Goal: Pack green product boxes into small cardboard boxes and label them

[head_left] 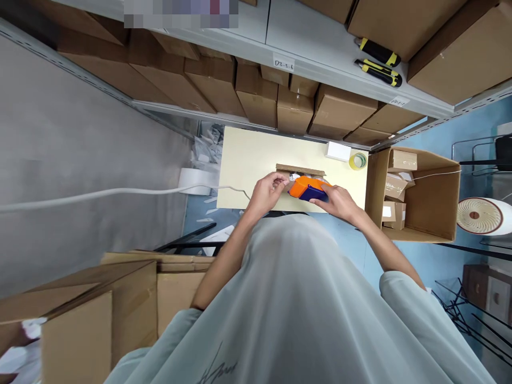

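Above the pale table [244,154], my right hand [338,201] grips a blocky orange and dark-blue item [308,186] at its right end. I cannot tell exactly what kind of thing it is. The fingers of my left hand [269,191] are pinched together just left of that item. Anything between those fingertips is too small to make out. Directly behind both hands is a small cardboard box [300,169], its upright far flap showing. Some white or clear material shows by the box, and the held item covers most of it.
On the table's far right are a white box [338,151] and a tape roll [358,160]. A large carton [436,197] with small boxes stands to the right. Shelves [256,40] with cartons and two utility knives [378,61] rise beyond. A white cable [120,192] crosses from the left.
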